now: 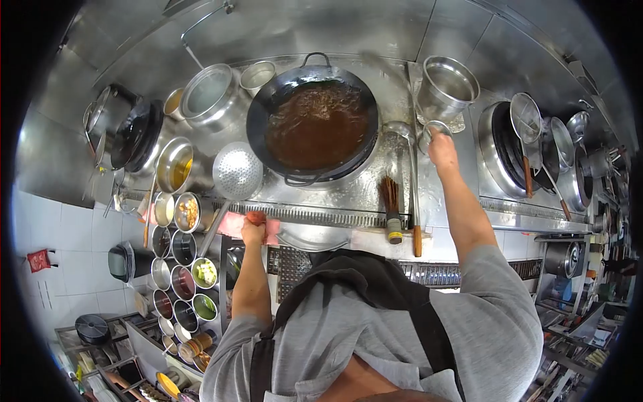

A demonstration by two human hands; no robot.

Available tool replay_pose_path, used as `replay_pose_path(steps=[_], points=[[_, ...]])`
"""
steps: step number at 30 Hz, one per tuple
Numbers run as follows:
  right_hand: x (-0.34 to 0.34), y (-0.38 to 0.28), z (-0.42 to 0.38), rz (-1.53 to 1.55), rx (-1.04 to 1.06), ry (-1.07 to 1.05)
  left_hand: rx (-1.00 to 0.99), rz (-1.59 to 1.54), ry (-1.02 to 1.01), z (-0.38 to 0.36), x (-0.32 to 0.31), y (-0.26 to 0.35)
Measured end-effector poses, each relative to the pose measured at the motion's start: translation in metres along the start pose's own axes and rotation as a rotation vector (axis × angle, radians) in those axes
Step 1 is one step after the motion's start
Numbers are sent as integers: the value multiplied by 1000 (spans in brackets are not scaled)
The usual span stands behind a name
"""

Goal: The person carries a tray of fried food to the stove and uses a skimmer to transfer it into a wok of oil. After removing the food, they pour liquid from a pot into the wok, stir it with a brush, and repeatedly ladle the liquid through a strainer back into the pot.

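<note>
Black wok (315, 124), round and two-handled, centred on the steel range and filled with brown liquid. Perforated skimmer (236, 171) just left of it, long axis running from its bowl down-left to a handle clamped in the left hand (253, 231) over a pink cloth (231, 224). Small steel cup (433, 129) right of the wok, gripped at the rim by the right hand (442, 149); contents impossible to tell.

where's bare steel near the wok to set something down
Bare steel lies in front of the wok, between the brush and the perforated skimmer, and along the front ledge by the left hand. It is crowded among the condiment bowls at left.
</note>
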State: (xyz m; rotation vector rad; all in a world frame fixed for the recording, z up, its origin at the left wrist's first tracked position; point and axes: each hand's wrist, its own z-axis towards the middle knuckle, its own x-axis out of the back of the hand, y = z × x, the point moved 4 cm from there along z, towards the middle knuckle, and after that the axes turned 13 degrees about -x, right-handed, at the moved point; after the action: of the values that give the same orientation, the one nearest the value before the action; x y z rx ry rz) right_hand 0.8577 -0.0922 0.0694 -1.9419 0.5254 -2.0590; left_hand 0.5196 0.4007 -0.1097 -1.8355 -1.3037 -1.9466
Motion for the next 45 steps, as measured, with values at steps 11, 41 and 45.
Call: replay_pose_path(steps=[11,41,45], points=[[45,70,-9,991,-352,-227,-18,-33,-4,2,-6,-13],[-71,127,-234,34,-319,-135,-537,-322,257,-37,78,86],[-89,129,-264,-20,-301,-173,-902,-398,162,-84,68,147]])
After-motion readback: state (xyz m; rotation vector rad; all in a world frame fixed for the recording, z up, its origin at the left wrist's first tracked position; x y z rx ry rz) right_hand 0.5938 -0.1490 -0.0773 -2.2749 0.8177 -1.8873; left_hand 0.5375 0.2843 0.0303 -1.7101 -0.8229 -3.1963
